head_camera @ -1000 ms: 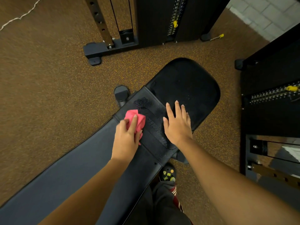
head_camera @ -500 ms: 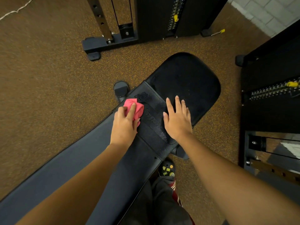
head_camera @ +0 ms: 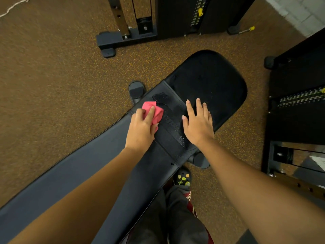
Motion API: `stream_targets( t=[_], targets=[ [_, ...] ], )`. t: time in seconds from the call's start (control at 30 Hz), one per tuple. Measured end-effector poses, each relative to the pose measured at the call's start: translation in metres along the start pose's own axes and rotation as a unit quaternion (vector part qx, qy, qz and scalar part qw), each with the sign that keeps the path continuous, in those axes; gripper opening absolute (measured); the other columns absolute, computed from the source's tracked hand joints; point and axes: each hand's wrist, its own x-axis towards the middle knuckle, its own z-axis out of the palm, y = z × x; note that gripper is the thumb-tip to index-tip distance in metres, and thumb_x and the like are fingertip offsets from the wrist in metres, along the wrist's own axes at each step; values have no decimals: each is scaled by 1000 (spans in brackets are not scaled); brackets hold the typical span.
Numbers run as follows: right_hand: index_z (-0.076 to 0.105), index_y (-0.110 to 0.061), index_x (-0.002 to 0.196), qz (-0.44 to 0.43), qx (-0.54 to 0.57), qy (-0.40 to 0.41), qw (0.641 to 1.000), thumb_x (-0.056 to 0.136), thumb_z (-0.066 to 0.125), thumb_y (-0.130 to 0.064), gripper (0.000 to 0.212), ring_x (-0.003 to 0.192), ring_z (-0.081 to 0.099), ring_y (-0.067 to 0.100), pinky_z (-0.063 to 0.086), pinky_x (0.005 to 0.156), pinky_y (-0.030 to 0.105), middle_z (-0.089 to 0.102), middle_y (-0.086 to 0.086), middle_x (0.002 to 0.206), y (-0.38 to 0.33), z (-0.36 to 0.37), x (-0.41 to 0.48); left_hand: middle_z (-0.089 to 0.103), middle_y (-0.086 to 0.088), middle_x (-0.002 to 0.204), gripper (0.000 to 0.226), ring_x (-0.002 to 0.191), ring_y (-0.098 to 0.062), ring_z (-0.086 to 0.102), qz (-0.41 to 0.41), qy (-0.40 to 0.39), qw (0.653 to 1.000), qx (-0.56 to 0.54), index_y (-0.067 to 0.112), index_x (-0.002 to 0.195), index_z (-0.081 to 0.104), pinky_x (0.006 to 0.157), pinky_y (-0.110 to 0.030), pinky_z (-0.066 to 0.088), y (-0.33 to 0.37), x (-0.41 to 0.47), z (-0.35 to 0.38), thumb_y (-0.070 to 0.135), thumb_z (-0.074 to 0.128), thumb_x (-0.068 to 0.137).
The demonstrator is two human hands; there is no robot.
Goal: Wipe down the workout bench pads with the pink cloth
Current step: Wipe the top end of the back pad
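Pressing the pink cloth (head_camera: 152, 112) down with our left grip (head_camera: 140, 131), we are rubbing the top end of the long back pad (head_camera: 88, 173), just beside a wet patch (head_camera: 159, 98). The fingers of this grip are curling over the bunched cloth and clamping on it. Our right grip (head_camera: 198, 125) is lying flat with fingers apart, holding nothing, touching the spot where that pad meets the round seat pad (head_camera: 219, 85). We are thinking the cloth is soft, light and squishy, so it is best held balled up under the fingers. The pads are looking smooth and firm, maybe slippery where wet.
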Motion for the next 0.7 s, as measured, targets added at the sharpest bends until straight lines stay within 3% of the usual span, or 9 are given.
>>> stream_targets(
  t=[0.13,0.27,0.4,0.63,0.7],
  targets=[
    [8,-22,151,-3,6,-2,1000,101,28,-38,56,145,4,32,13,115,46,3,12,158,0,-2,0,52,-27,106,49,92,-44,53,20,1,1000,18,-2,127,53,78,-45,50,-7,4,1,13,68,83],
    [8,-23,151,-17,-1,-8,1000,101,27,-38,55,145,3,31,14,115,44,2,11,158,4,-5,0,43,-23,120,50,108,-40,43,-47,10,999,-15,6,136,44,94,-43,38,-5,27,-3,17,58,90],
    [10,-23,150,-24,-1,-7,1000,101,27,-37,54,145,4,31,15,115,44,3,11,158,7,-6,-1,40,-20,123,51,111,-37,39,-87,13,995,-48,8,138,42,97,-38,35,4,28,-1,13,57,89],
    [12,-24,150,-28,17,-10,999,101,26,-38,53,145,4,29,16,115,43,4,10,158,9,-7,0,49,-28,111,49,96,-44,48,17,12,1000,-2,0,129,52,84,-48,45,5,16,7,13,65,84],
    [12,-25,150,-31,15,-9,999,101,25,-38,52,145,4,29,17,115,43,5,9,158,10,-7,1,47,-26,117,49,103,-43,46,11,21,1000,-7,3,132,49,90,-46,42,6,30,4,16,62,87]
  ],
)
